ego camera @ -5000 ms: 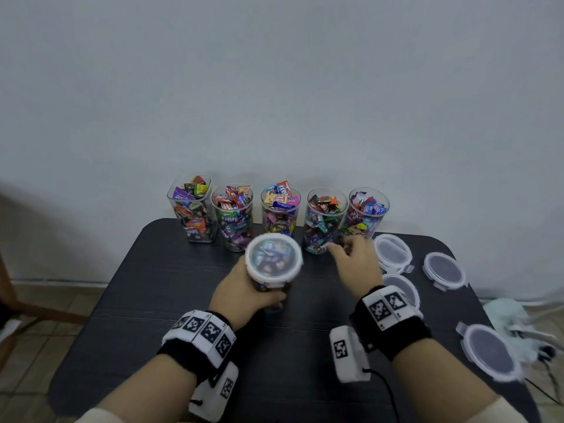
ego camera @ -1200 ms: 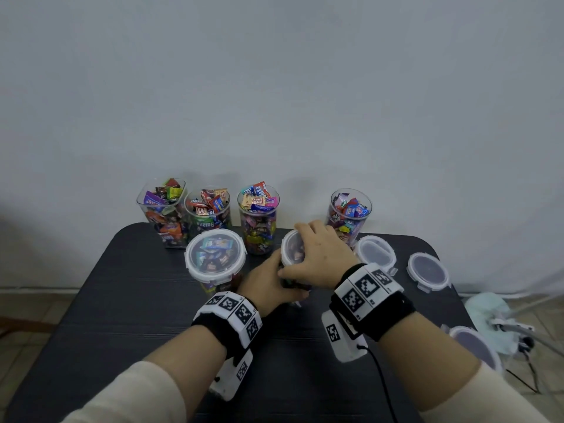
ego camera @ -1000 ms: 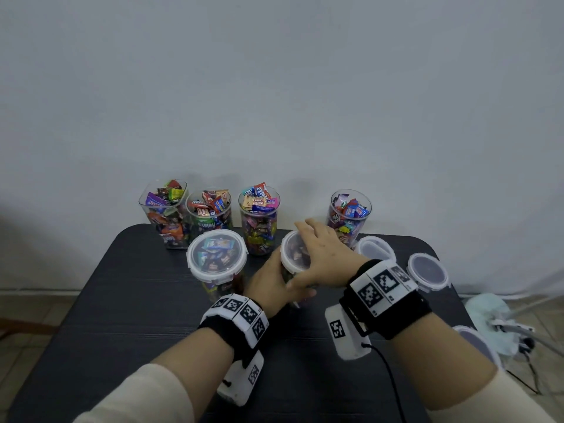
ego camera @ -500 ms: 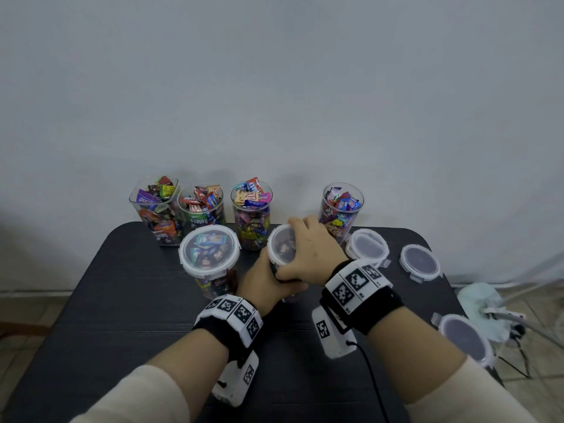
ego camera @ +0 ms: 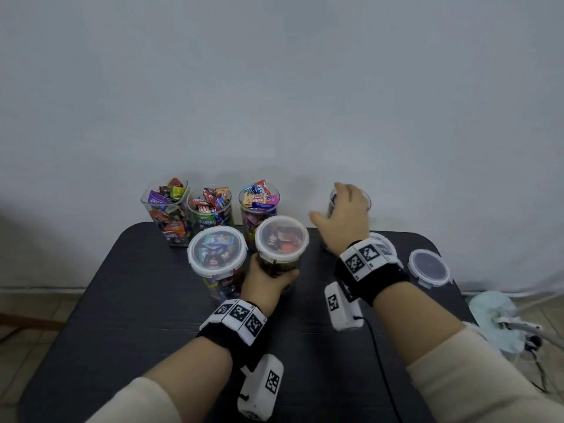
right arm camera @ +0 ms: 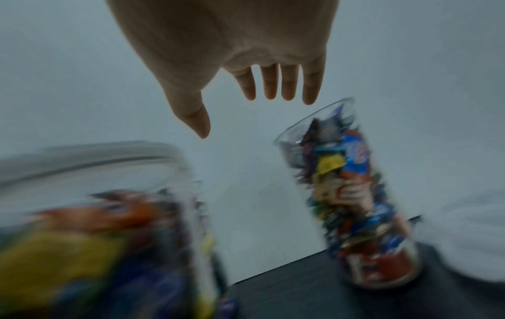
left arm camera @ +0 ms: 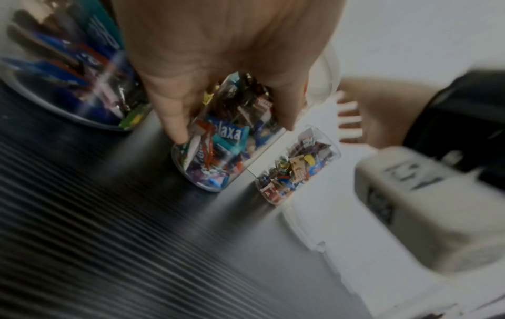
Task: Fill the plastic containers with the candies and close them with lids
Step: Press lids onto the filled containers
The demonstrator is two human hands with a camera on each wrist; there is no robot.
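My left hand (ego camera: 270, 277) grips the side of a clear candy-filled container (ego camera: 281, 248) with a white-rimmed lid on it; in the left wrist view its fingers (left arm camera: 175, 127) curl round the container's wall (left arm camera: 218, 149). Beside it on the left stands a second lidded container (ego camera: 217, 254). My right hand (ego camera: 343, 215) hovers open, fingers spread, over the open candy container (ego camera: 364, 198) at the back right and mostly hides it. In the right wrist view, blurred, the hand's fingers (right arm camera: 273, 86) are just above that container's rim (right arm camera: 350, 194) and hold nothing.
Three open containers full of candies (ego camera: 166, 209) (ego camera: 210, 209) (ego camera: 259, 203) line the wall at the back left of the black table (ego camera: 137, 300). A loose lid (ego camera: 428, 267) lies at the right; another (ego camera: 386, 244) is partly hidden by my right wrist.
My right hand has lifted off the lid of the container in my left hand and moved back right over the open container. The left hand keeps its grip.
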